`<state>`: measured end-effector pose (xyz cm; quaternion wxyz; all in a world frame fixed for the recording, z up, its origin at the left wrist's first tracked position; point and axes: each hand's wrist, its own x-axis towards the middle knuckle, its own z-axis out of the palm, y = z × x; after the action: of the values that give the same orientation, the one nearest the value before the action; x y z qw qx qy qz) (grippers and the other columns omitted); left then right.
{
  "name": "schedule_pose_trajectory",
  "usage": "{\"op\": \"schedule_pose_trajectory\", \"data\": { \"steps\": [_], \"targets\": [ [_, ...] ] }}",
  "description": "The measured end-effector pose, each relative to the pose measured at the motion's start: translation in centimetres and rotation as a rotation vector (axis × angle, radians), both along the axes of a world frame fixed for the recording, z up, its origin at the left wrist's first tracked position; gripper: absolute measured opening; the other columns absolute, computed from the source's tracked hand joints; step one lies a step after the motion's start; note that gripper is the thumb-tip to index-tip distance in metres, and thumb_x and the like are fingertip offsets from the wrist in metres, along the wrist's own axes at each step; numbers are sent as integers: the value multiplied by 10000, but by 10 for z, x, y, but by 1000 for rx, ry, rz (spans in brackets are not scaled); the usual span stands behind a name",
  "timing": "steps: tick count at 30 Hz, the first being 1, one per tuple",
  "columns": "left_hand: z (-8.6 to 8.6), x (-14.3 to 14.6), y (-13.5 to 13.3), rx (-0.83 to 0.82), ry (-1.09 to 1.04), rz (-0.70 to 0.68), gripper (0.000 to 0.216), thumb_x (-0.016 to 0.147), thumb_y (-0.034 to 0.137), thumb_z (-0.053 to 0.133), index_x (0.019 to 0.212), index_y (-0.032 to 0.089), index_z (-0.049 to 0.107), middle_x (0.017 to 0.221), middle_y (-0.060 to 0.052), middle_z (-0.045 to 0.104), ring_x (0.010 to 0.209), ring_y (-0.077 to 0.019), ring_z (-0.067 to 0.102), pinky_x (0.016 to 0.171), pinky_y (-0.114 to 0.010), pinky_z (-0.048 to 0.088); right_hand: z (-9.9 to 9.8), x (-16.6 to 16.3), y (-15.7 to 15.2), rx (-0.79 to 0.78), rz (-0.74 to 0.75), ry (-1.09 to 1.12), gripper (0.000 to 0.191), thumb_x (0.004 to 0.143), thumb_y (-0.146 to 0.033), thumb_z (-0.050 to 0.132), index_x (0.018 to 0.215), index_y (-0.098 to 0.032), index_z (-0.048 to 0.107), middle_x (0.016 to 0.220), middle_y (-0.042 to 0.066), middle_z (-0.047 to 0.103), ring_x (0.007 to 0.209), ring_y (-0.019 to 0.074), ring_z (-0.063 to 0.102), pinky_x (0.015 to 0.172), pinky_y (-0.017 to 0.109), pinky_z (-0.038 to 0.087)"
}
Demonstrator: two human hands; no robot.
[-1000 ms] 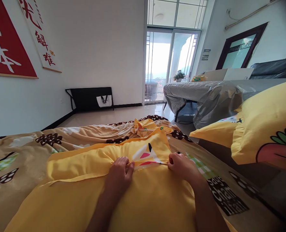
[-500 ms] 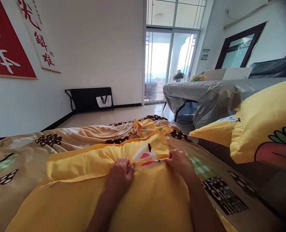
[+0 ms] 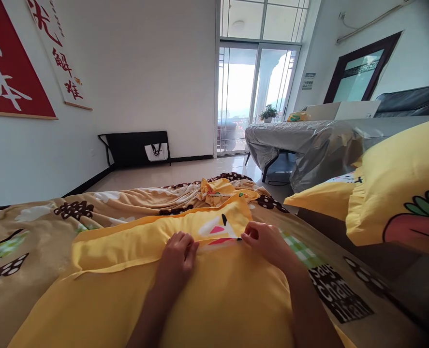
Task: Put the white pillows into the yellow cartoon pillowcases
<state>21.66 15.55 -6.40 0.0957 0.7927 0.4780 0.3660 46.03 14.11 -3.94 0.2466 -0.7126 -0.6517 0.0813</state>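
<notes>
1. The yellow cloth [image 3: 217,295] lies in front of me on the patterned blanket [image 3: 22,270], broad side toward me, its far part turned into a flap [image 3: 127,244] with a raised edge running across.
2. My right fingers [image 3: 251,229] are drawn narrow, thumb and fingertips pinching that edge at the right end of the pink-and-white print [image 3: 217,229].
3. My left fingers [image 3: 180,239] are curled close together on the cloth at the print's left end, thumb alongside; I can't tell whether they grip a layer or just press.
4. I judge the step in hand to be working along this edge between my hands. As I see it, the next move calls for an even, light pull, with the layers kept lined up so the flap doesn't pucker.
5. The cloth may be a cover. I can't see into it, so I can't say whether anything is inside.
6. Beyond the flap, another crumpled yellow piece [image 3: 217,191] sits on the blanket. To my right is a frilled pillow [image 3: 399,179] with a carrot on it.
7. Farther off, the sheeted tabletop [image 3: 272,133] carries a pot [image 3: 268,120] with a leafy plant, a yellow packet [image 3: 299,117] and a pale box [image 3: 355,110]; the box's inside is hidden.
8. A white bag [image 3: 156,152] is at the black stand [image 3: 127,150] by the wall, contents out of sight.
</notes>
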Motion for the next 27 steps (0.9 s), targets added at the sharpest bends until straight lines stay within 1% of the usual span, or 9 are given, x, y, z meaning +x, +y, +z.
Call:
{"op": "schedule_pose_trajectory", "data": {
  "steps": [2, 4, 5, 7, 10, 13, 18, 22, 27],
  "targets": [
    [0, 0, -1, 38, 26, -18, 215, 905, 258, 449, 709, 199, 514, 780, -36, 571, 789, -199, 523, 713, -313, 410, 3, -13, -7, 76, 139, 69, 139, 806, -274, 524, 880, -210, 623, 800, 8, 642, 687, 140, 558, 629, 247, 371],
    [1, 0, -1, 82, 57, -38, 204, 910, 246, 454, 735, 195, 546, 795, -37, 581, 805, -198, 523, 735, -321, 412, 3, -27, -10, 166, 296, 88, 243, 787, -203, 535, 1013, -232, 620, 975, 22, 639, 837, 150, 580, 740, 253, 399],
    [1, -1, -1, 102, 78, -49, 201, 912, 242, 455, 747, 194, 560, 803, -37, 587, 813, -197, 525, 744, -324, 412, 1, -33, -10, 200, 360, 77, 297, 769, -145, 525, 1034, -238, 620, 1036, 27, 628, 918, 157, 575, 799, 262, 394],
    [2, -3, -2, 130, 136, -60, 199, 916, 231, 451, 771, 196, 582, 824, -38, 602, 830, -201, 530, 760, -337, 408, -4, -41, -6, 235, 414, 35, 350, 733, -48, 478, 986, -230, 637, 1038, 30, 630, 991, 168, 561, 868, 288, 366],
    [9, -9, -4, 95, 223, -43, 192, 914, 198, 431, 822, 196, 600, 868, -46, 618, 851, -215, 541, 771, -358, 403, -14, -42, 3, 234, 378, -27, 296, 714, -20, 446, 831, -208, 643, 892, 15, 651, 894, 163, 576, 842, 299, 345],
    [19, -21, -8, -37, 257, -43, 183, 880, 130, 426, 876, 190, 599, 915, -55, 620, 881, -216, 551, 801, -365, 403, -19, -34, 10, 205, 328, -39, 212, 749, -82, 459, 749, -203, 634, 813, 7, 648, 783, 144, 563, 746, 268, 337],
    [30, -52, -8, -190, 281, 30, 200, 842, 100, 393, 832, 188, 572, 897, -58, 609, 882, -219, 551, 806, -358, 396, -16, -25, 9, 137, 179, -88, 177, 745, -106, 465, 688, -194, 607, 761, 4, 639, 658, 118, 503, 631, 247, 283],
    [28, -69, -1, -253, 327, 114, 159, 775, 81, 412, 769, 193, 524, 864, -56, 592, 860, -218, 542, 789, -341, 392, -11, -21, 8, 41, 81, -165, 194, 716, -61, 446, 678, -191, 585, 766, 11, 649, 683, 126, 518, 608, 250, 256],
    [26, -80, 4, -305, 353, 140, 134, 731, 83, 409, 717, 208, 453, 824, -36, 571, 810, -195, 533, 752, -308, 385, -15, -13, 12, -92, -78, -249, 176, 744, -95, 453, 726, -196, 596, 815, 44, 674, 737, 163, 577, 585, 262, 249]
  ]
}}
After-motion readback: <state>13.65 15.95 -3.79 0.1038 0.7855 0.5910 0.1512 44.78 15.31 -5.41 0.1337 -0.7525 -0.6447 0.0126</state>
